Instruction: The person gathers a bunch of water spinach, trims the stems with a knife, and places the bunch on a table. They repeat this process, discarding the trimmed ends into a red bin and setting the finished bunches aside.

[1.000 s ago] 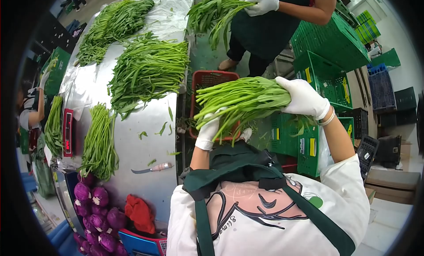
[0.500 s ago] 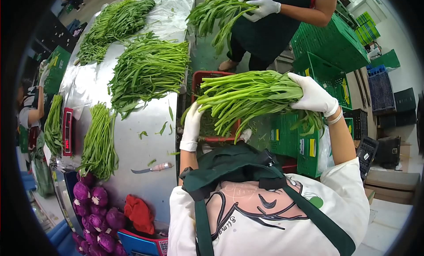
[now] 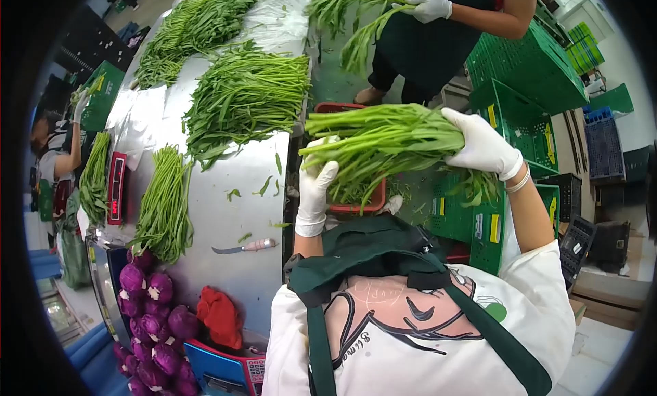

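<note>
A thick bunch of water spinach (image 3: 387, 136) is held sideways in front of my chest, stems to the left and leaves to the right. My right hand (image 3: 484, 146), in a white glove, is closed around the leafy end. My left hand (image 3: 316, 194), also gloved, grips the bunch near its cut stem ends, with its thumb up and some fingers hidden behind the stems. Below the bunch stands a red crate (image 3: 373, 199) with bits of greens in it. A curved knife (image 3: 245, 246) lies on the metal table (image 3: 233, 198) to my left.
Piles of greens (image 3: 246, 98) cover the far table. A smaller bunch (image 3: 164, 204) lies near a red digital display (image 3: 117, 189). Purple cabbages (image 3: 154, 327), a red cloth (image 3: 219, 317) and a blue scale (image 3: 215, 368) are nearer. Opposite, a co-worker's gloved hand (image 3: 430, 8) holds greens. Green crates (image 3: 527, 133) stand right.
My left hand has shifted up onto the stem ends, its thumb now showing in front. The bunch is more level. The co-worker's greens have parted into two clumps. The view has shifted slightly.
</note>
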The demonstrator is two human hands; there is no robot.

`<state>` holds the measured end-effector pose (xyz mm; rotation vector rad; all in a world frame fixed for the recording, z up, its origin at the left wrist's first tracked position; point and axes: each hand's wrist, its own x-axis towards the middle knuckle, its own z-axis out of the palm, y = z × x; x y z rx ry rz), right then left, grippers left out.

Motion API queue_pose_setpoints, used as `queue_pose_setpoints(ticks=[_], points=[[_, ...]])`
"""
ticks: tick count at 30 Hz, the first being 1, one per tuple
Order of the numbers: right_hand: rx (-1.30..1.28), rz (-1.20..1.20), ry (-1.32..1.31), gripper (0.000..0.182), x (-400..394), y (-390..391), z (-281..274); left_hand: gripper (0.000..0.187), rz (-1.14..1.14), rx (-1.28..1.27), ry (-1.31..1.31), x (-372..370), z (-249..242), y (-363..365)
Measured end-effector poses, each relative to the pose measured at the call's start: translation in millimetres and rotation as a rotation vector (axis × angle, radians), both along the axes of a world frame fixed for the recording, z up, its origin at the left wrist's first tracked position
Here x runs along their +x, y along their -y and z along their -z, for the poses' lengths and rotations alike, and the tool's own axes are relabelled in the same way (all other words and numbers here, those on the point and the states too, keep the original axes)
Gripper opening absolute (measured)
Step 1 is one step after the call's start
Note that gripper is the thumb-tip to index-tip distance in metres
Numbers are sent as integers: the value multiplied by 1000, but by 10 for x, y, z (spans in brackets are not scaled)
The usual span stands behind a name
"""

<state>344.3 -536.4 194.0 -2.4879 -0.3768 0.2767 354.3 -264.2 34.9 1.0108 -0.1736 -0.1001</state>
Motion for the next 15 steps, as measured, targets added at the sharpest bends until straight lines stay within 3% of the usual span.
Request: queue_pose_setpoints(ticks=[2,3,6,7,9,12,15], points=[[-70,-35,39,44,-5,-15,24,50,-18,-44,139,39,-48,-22],[-70,-40,36,44,-7,-18,37,38,-18,-205,46,47,-159,-12],[-68,-56,41,44,7,-42,64,20,231,-140,-190,151,-30,-254],[-68,-58,48,44,10,-47,61,22,285,-44,-228,138,-47,-296],[-59,-54,48,43,-4,-44,73,24,375,-95,-289,105,-100,-350],[-37,-41,39,41,-1,-88,69,30,338,-95,-311,19,-247,-422],[-44,-46,78,40,1,-128,124,33,208,244,-301,39,-210,-453]])
